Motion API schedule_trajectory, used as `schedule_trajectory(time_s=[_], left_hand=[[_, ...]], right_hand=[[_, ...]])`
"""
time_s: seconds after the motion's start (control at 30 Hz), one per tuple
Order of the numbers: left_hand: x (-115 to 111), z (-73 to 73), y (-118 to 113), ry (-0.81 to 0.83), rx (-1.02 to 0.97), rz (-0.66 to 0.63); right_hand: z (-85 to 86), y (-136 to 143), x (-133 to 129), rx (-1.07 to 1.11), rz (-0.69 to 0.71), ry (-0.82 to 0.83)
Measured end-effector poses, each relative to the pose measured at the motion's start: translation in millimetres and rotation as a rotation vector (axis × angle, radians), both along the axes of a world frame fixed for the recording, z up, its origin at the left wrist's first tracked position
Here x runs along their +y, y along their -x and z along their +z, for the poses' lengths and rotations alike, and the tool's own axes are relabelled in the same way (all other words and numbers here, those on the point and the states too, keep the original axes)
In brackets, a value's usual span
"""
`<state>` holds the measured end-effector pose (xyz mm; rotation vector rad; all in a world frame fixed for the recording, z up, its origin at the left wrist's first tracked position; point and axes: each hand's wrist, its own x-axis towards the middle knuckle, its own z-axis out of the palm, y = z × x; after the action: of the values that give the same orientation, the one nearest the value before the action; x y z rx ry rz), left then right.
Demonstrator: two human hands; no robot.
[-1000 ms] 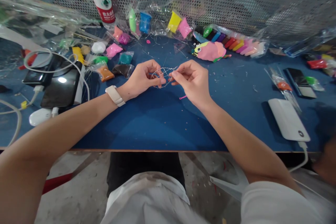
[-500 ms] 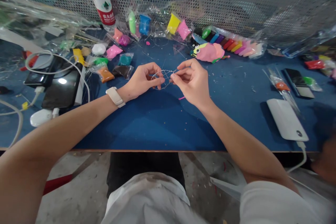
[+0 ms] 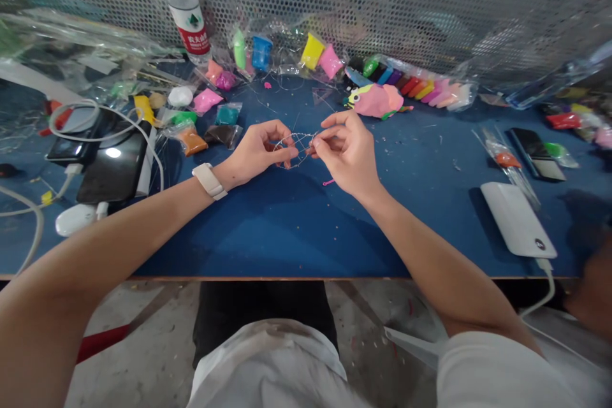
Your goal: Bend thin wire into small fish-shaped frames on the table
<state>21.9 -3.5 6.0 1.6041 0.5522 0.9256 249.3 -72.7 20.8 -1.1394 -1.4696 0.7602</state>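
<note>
A thin silvery wire frame [image 3: 302, 138], twisted into a rounded loop with crossing strands, is held up between my hands over the blue table [image 3: 287, 229]. Its left side is pinched by my left hand [image 3: 268, 145], thumb against the fingers. My right hand [image 3: 345, 148] grips the frame's right end between thumb and fingertips. A small pink stick [image 3: 328, 182] lies on the table just below my right hand. Beyond that hand rests a pink clay figure [image 3: 378, 101] with a yellow end and a googly eye.
Clay packets [image 3: 206, 101], a water bottle [image 3: 190, 29] and a row of coloured clays [image 3: 421, 86] line the back. Phones and cables [image 3: 115, 162] lie left; a white power bank [image 3: 519, 220] and a dark phone [image 3: 535, 152] lie right. Part of another person shows at the right edge.
The view has shifted slightly. Both hands keep hold of the wire frame, with only a small change in its tilt and in my right fingers.
</note>
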Motion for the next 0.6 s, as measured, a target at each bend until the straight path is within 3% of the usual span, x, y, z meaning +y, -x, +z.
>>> schedule_trajectory(time_s=[0.13, 0.4, 0.6], left_hand=[[0.0, -0.7, 0.2, 0.007, 0.014, 0.003], [-1.1, 1.6, 0.9, -0.025, 0.015, 0.002], [2.7, -3.5, -1.3, -0.080, 0.081, 0.029]], right_hand=[[1.4, 2.5, -0.8, 0.033, 0.041, 0.059], [4.1, 6.5, 1.3, 0.343, 0.188, 0.346], [-0.9, 8.3, 2.0, 0.462, 0.217, 0.408]])
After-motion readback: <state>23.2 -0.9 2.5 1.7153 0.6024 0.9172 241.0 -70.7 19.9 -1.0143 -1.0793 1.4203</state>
